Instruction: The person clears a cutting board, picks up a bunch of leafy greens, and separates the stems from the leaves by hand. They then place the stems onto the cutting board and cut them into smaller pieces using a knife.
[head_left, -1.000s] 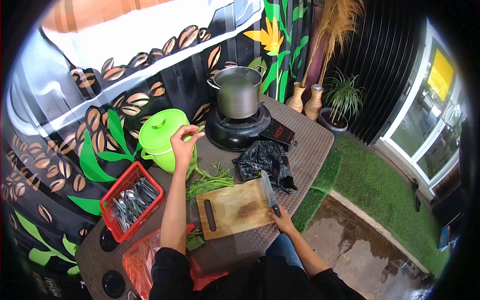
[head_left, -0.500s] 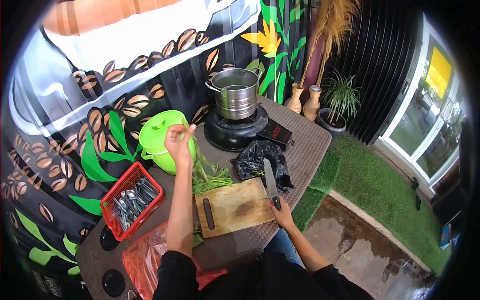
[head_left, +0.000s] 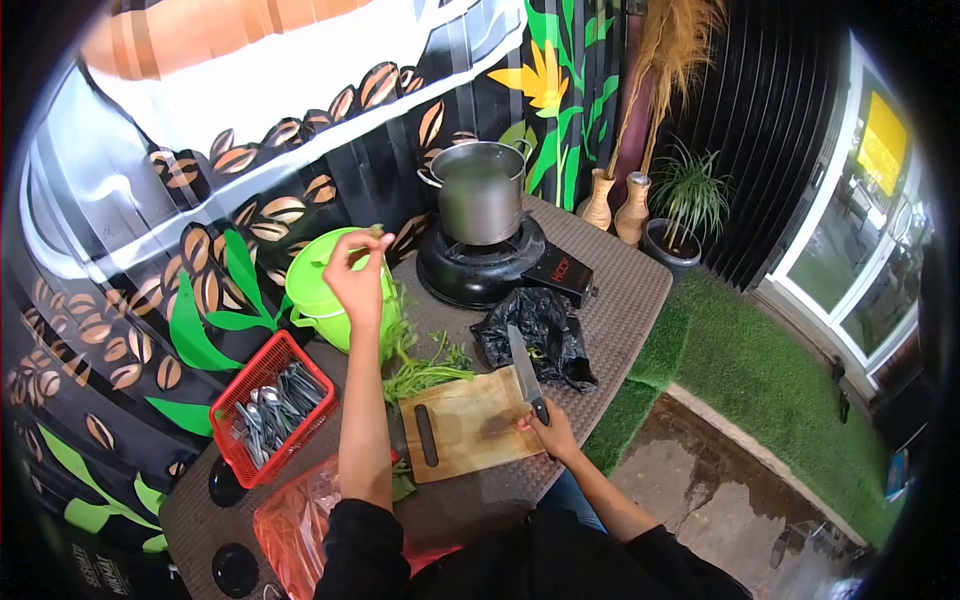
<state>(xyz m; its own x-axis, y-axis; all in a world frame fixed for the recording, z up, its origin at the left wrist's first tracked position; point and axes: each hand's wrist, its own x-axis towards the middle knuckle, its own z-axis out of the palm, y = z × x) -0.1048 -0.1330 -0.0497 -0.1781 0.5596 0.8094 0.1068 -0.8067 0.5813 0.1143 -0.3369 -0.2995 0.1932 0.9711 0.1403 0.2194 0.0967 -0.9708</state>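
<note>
My left hand (head_left: 357, 283) is raised in front of the green lidded pot (head_left: 318, 296), pinching long green stalks (head_left: 398, 338) that hang down to the pile of leafy greens (head_left: 428, 372) at the top edge of the wooden cutting board (head_left: 470, 423). My right hand (head_left: 553, 435) grips the handle of a kitchen knife (head_left: 523, 372) at the board's right edge, with the blade pointing away over the board.
A steel pot (head_left: 480, 190) sits on a black stove (head_left: 478, 268) at the back. A black plastic bag (head_left: 536, 332) lies right of the board. A red basket of spoons (head_left: 271, 406) and a red plastic bag (head_left: 300, 512) are on the left.
My left hand has lifted the stalks higher in front of the green pot. My right hand has brought the knife inward over the board's right edge.
</note>
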